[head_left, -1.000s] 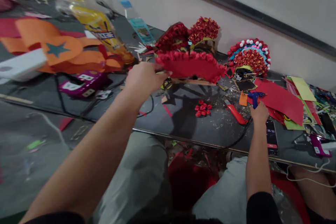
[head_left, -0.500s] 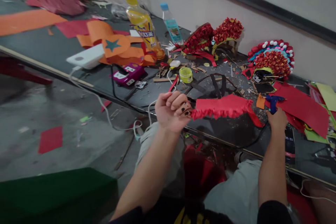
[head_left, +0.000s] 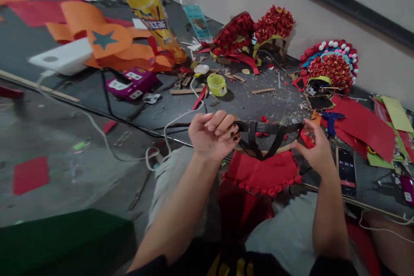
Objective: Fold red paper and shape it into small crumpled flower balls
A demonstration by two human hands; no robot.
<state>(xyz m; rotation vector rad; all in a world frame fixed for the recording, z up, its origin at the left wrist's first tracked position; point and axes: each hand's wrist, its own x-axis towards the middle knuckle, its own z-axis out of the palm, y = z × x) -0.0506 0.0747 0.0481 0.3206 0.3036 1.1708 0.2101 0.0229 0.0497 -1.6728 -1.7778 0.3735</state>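
My left hand (head_left: 215, 136) is closed around the left end of a black-strapped frame (head_left: 267, 128), whose curved rim carries crossing dark strips. At its other end my right hand (head_left: 315, 146) grips the frame between thumb and fingers. A red panel (head_left: 261, 168) with a bumpy, ruffled lower edge hangs below the frame, over the table's front edge. To the right of my right hand a blue glue gun (head_left: 331, 123) lies on the table beside red sheets (head_left: 362, 127).
Yellow tape roll (head_left: 217, 85), purple power strip (head_left: 131, 84), white power bank (head_left: 61, 57) and two bottles, one yellow (head_left: 148, 19), one blue-capped (head_left: 196, 15), stand left. Red-flowered pieces (head_left: 274, 23) lean on the wall. A phone (head_left: 346, 172) lies right. Cables cross the front edge.
My right hand has let go of the glue gun and moved left onto the frame. The frame and red panel have turned, so the ruffled edge now hangs lower and the straps show. The view shifted.
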